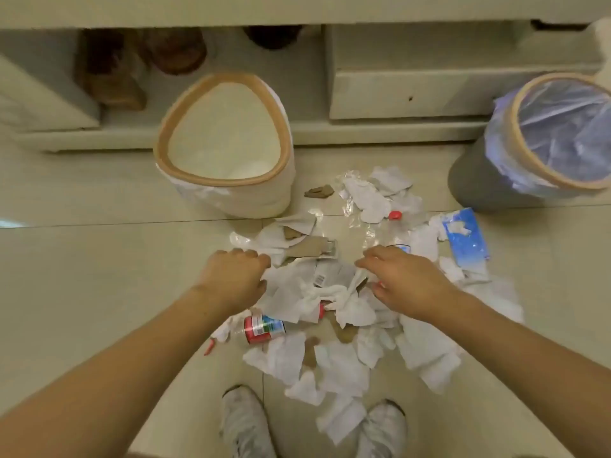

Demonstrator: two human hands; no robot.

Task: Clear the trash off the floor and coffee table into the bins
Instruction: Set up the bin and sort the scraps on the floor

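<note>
Two bins stand on the tiled floor [82,259] behind a heap of trash, and places here are given from the white bin [224,143], whose open mouth tips toward the camera. In front of it and slightly right, the left hand [236,279] is down at the heap's left edge, fingers curled over white paper; whether they actually grip it cannot be told. Nearer the camera from that hand lies a small bottle with a red label [263,328], its long axis running roughly left to right, which end is the neck unclear. The paper heap [334,325] spreads from the white bin's front right toward the two shoes [246,421] at the lower edge. Right of the left hand, the right hand [403,282] pinches a twisted white tissue [353,285] between thumb and fingers. Farther right lies a blue tissue packet [468,239], long axis running away from the camera. Well right of the white bin stands a grey bin [479,183] lined with a bluish bag
</note>
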